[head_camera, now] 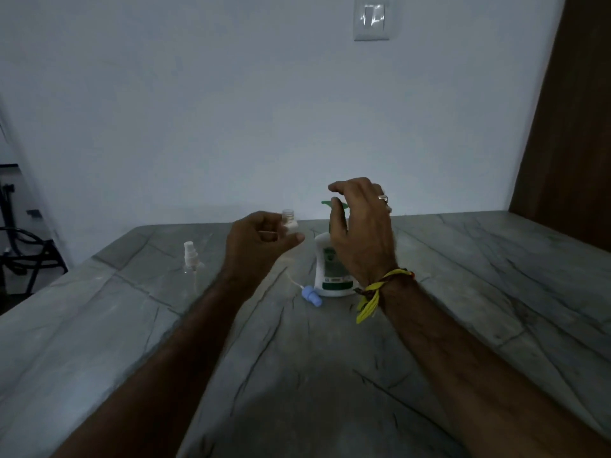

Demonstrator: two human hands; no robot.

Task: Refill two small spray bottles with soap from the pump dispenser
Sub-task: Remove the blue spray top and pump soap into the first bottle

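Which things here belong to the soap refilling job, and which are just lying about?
Job:
open small bottle, held in the left hand
soap dispenser, under the right hand
second spray bottle, capped
blue spray cap, lying on the table

Lying about:
wall switch
dark stand, far left

Desk [463, 292] under both hands: grey stone, looks like marble, dark veining, smooth with a dull sheen. Small bottle [290, 223] gripped in the left hand [258, 239]: translucent whitish plastic, threaded neck bare. Pump dispenser [330, 276] under the right hand [360, 233]: glossy white plastic body, green plastic pump. Spray cap [311, 295] lying on the desk between the forearms: matt light-blue plastic. Spray bottle [191, 259] left of the left hand: clear plastic, white sprayer. Right-hand ring [383, 198]: shiny metal. Wrist threads [373, 292]: yellow cloth.
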